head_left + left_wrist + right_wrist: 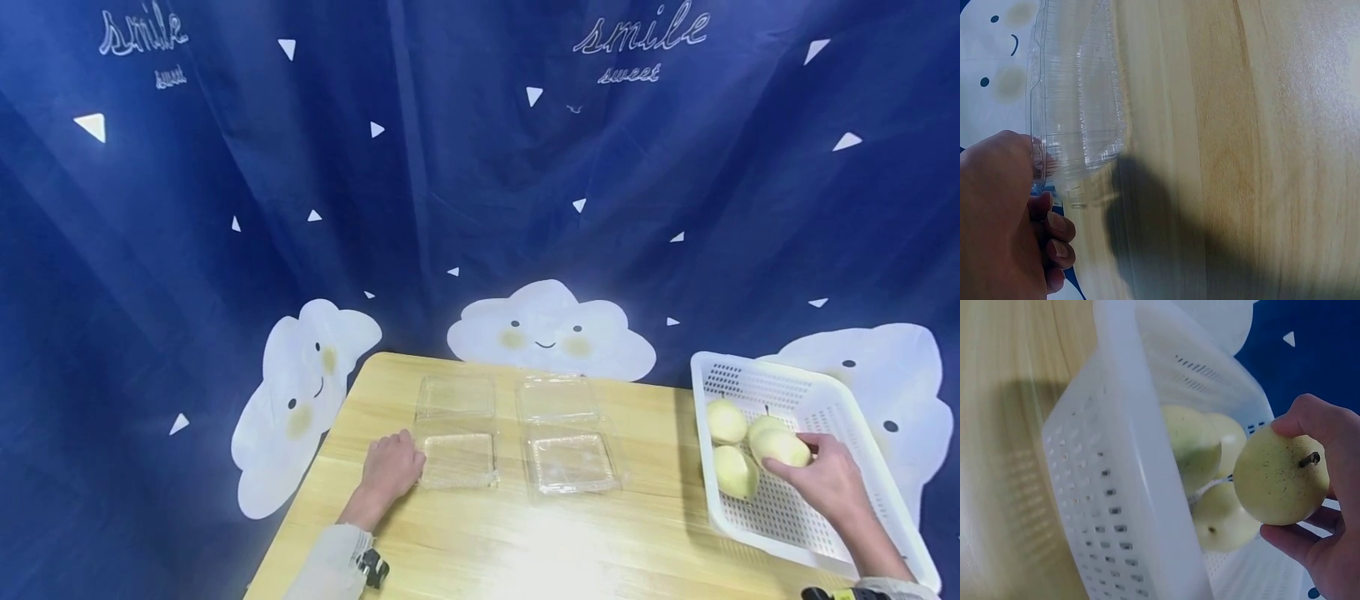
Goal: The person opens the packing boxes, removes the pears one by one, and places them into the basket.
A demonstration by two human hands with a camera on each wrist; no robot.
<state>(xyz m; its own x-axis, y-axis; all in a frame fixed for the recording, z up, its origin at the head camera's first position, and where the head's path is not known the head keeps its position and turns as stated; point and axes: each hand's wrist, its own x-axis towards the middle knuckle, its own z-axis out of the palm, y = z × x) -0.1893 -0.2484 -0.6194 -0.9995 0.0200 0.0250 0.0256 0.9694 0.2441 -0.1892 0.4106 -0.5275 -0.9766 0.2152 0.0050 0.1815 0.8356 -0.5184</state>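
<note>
My right hand [828, 473] grips a pale yellow-green pear [1282, 475] between thumb and fingers, its short stem showing. It is held inside the white basket [720, 508], over other pears [737, 472] lying there. My left hand [393, 464] is at the left edge of a clear plastic clamshell box [457, 460], which lies with its lid folded back. In the left wrist view, the thumb and index finger pinch the box's rim [1038, 150], the other fingers [1060, 250] curled below. To its right lies a second clear clamshell box [573, 462], its lid also folded back.
The perforated basket stands at the right side of the wooden table [480, 542], its walls rising around the pears. A blue curtain [487, 167] with white clouds hangs behind the table's back edge.
</note>
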